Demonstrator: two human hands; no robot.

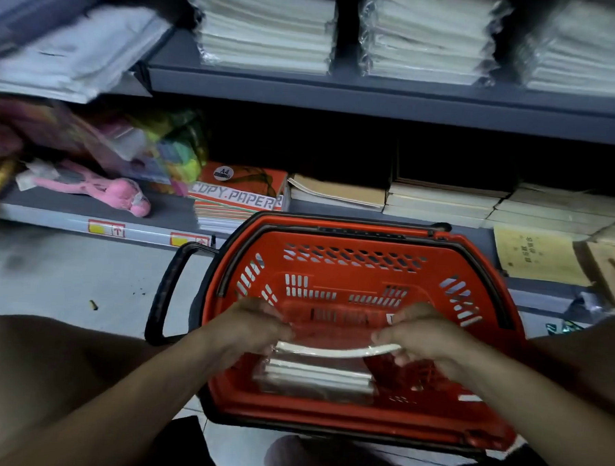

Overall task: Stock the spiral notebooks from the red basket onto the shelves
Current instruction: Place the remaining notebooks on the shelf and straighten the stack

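— Red basket is the landmark, yes? Where is the notebook from it?

— Just above its near half. One plastic-wrapped notebook is held over the basket, with its long axis going from left to right, parallel to the near rim. Its white edge faces the person.

— And which hand has it?

— Both. The left hand pinches the left end, the right hand pinches the right end, fingers curled around the ends. Neither hand is nearer; they are equal.

— Is something remaining inside the basket?

— Yes, a small pack of notebooks lies on the bottom, directly under the held one, same direction.

— Where must the notebook go?

— I think beyond the far rim of the basket. The lower shelf with piles of books is there, so the move is probably forward and a little up, without turning the notebook.
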